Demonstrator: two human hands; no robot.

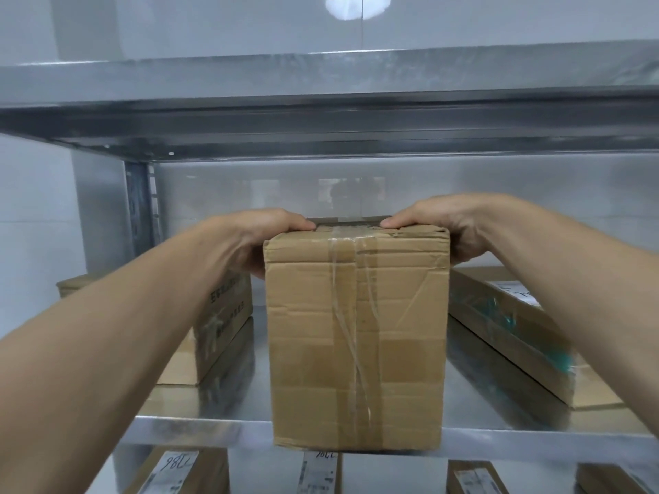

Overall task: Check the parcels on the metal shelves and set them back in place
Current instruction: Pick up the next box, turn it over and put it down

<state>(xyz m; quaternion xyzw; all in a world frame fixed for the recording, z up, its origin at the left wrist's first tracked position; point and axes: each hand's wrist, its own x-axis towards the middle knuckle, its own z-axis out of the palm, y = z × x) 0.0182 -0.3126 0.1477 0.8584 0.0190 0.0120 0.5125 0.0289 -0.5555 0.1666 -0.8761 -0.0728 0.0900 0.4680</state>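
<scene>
Cool, even indoor light, fairly bright. Blown-out glare patch on wall (357,5) at top ctr. Dull sheen on upper shelf (321,76), dark shadow beneath it. Hazy reflections on back panel (499,194). Whole pic soft, slightly blurred. Wide-angle distortion: shelf edges bow twd corners.

single head view, facing forward, close to metal shelf (199,427), level with it

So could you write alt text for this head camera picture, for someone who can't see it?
A left hand and right hand grip the top of a taped cardboard box at the front edge of a metal shelf. Flatter parcels lie either side; labelled ones sit below.
</scene>
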